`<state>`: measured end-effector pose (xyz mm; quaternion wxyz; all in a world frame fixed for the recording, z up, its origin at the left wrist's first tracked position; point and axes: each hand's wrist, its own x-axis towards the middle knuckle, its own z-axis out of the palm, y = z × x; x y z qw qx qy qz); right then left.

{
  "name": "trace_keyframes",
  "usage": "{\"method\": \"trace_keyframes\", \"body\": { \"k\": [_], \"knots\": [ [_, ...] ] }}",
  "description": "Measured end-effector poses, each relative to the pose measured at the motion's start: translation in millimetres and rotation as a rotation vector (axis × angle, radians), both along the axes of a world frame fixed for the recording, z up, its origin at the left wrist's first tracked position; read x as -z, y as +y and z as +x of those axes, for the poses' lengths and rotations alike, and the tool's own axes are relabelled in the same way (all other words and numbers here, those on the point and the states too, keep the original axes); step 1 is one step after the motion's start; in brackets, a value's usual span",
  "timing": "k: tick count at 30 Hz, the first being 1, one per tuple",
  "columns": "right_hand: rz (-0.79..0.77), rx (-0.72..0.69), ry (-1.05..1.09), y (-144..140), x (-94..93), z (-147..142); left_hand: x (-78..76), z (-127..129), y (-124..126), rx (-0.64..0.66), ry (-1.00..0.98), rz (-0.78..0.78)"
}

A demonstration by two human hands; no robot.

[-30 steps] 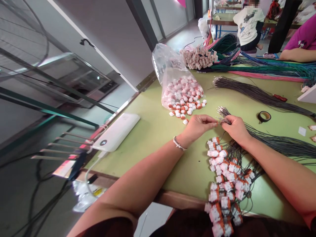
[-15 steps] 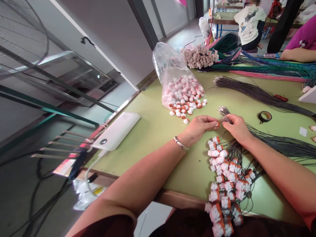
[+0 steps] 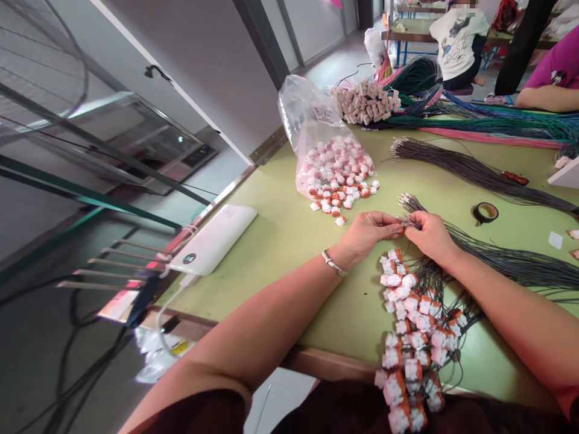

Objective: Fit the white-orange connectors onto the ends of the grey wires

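My left hand [image 3: 367,231] pinches a small orange-and-white connector [image 3: 400,229] at its fingertips. My right hand [image 3: 429,235] grips the stripped ends of a bundle of thin dark wires [image 3: 511,262] and holds them against that connector. Below both hands lies a pile of wired connectors [image 3: 414,328], reaching the table's front edge. A clear plastic bag [image 3: 325,150] full of loose connectors lies open just beyond my left hand, with a few spilled out on the green table [image 3: 289,241].
A white power bank [image 3: 213,240] lies at the table's left edge. A tape roll [image 3: 485,212] sits right of my hands. A second wire bundle [image 3: 470,172], coloured cable bundles [image 3: 474,123] and a stack of beige parts [image 3: 366,103] lie farther back. Other people sit beyond.
My left hand has brought the connector up against the wire ends held by my right hand. Otherwise nothing moved.
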<state>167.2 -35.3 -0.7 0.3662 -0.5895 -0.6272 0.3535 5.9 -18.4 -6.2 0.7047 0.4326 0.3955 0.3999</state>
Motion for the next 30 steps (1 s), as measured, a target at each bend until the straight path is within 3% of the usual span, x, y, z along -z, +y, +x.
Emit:
{"method": "trace_keyframes", "body": {
  "k": [4,7,11,14,16,19,20,23,25,28,30],
  "knots": [
    [0.021,-0.03,0.039,1,-0.4,2,1.3,-1,0,0.044,0.044,0.067],
    [0.054,0.012,0.162,2,-1.9,5,-2.8,-1,-6,0.118,0.199,0.168],
    [0.002,0.139,0.309,4,-0.4,9,-16.6,3,-23,0.456,0.459,0.432],
    [-0.031,0.094,0.316,6,3.1,10,-30.6,2,-32,0.597,0.51,0.629],
    [-0.046,0.052,0.293,6,4.9,10,-39.0,-6,-28,0.472,0.637,0.728],
    [-0.06,0.093,0.292,5,5.0,9,-45.1,-29,-10,-0.005,1.013,0.761],
    [-0.062,0.107,0.292,4,4.5,8,-45.0,-37,-3,-0.074,1.137,0.728],
    [-0.061,0.073,0.273,2,2.7,6,-40.5,-58,15,0.028,1.438,0.61],
    [-0.053,0.048,0.263,2,2.4,6,-37.0,-63,21,0.091,1.492,0.604],
    [-0.036,0.042,0.257,2,2.6,6,-34.1,-57,20,0.074,1.381,0.655],
    [-0.022,0.032,0.255,3,2.0,6,-32.4,-48,16,0.049,1.181,0.681]
  ]
}}
